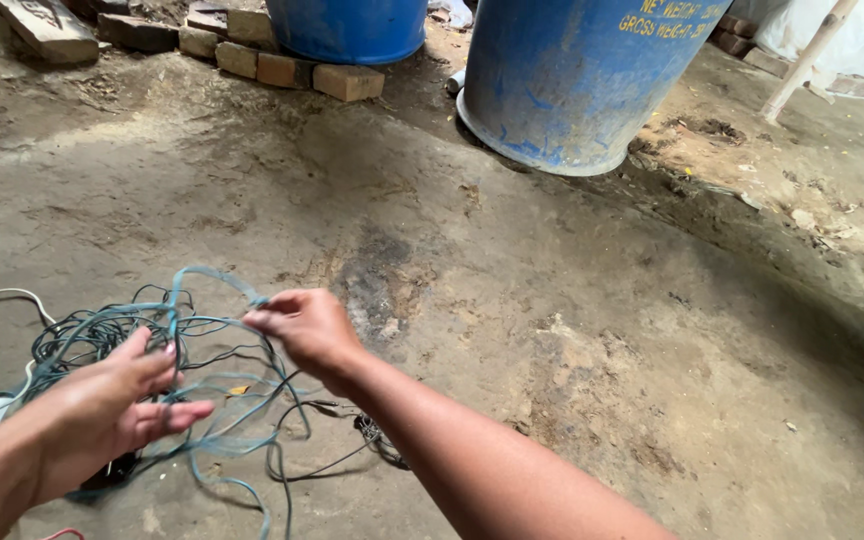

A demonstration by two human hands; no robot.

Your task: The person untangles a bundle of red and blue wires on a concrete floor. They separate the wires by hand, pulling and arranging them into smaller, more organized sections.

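Bare dirt floor, packed, cracked, dusty, darker stain mid-frame. On it at lower left lies a tangled bundle of thin teal wire, loops overlapping, mixed with thinner black wire strands trailing right. Right hand pinches one raised teal loop between thumb and fingertips, lifting it off the pile. Left hand is spread open, fingers extended, over or against the tangle; not gripping anything as far as visible, contact unclear. Judgement: wire looks light, springy, plastic-coated and smooth, so loops likely snag each other and spring back; best held at a single free loop or strand end, not the whole mass, since pulling hard could tighten knots. White cable curves in from the left edge, white object at far left partly cut off. Farther back: large blue plastic drum, scuffed, tilted-looking, a second blue drum behind, row of bricks, rough and tan-red, pale pole leaning upper right.
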